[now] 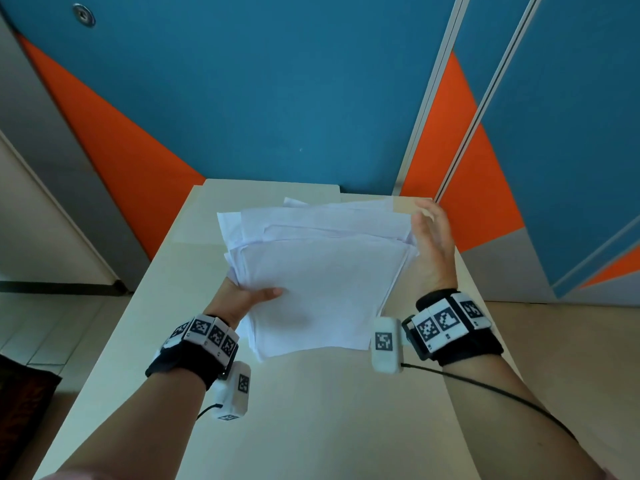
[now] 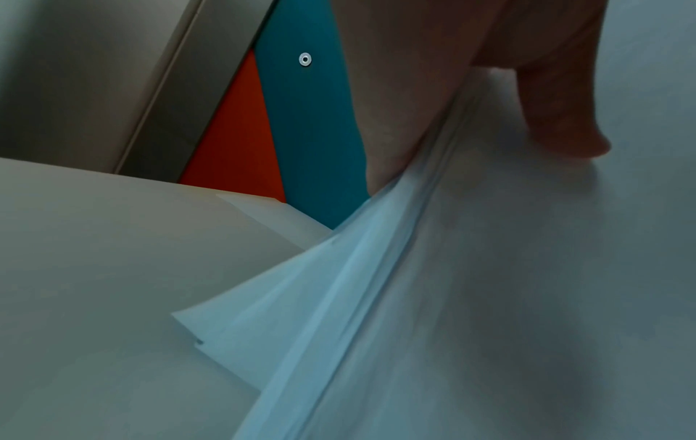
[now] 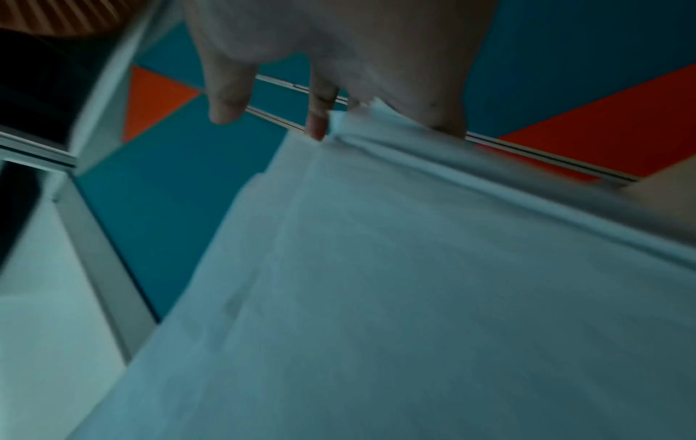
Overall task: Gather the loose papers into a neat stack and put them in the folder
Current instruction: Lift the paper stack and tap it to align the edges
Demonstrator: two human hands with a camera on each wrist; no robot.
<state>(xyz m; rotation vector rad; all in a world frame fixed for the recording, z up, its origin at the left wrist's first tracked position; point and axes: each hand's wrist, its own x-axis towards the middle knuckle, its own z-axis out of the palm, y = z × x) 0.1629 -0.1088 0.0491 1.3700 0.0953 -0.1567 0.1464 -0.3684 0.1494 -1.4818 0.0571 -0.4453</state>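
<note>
Blue/orange wall panels (image 1: 277, 98), beige table (image 1: 311, 410) (pale), tiled floor (image 1: 52, 334)

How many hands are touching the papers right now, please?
2: the left hand pinches the papers at their near-left edge; the right hand lies against their right side.

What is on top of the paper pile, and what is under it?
The left hand pinches the papers, thumb on top. Under them, only the table shows; the left fingers are hidden.

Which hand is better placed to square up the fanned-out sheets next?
Probably the right hand. It lies open, fingers straight, against the right edge of the papers, free to push the fanned sheets inward. The left hand is occupied: its thumb lies over the pile's near left corner, holding it.
</note>
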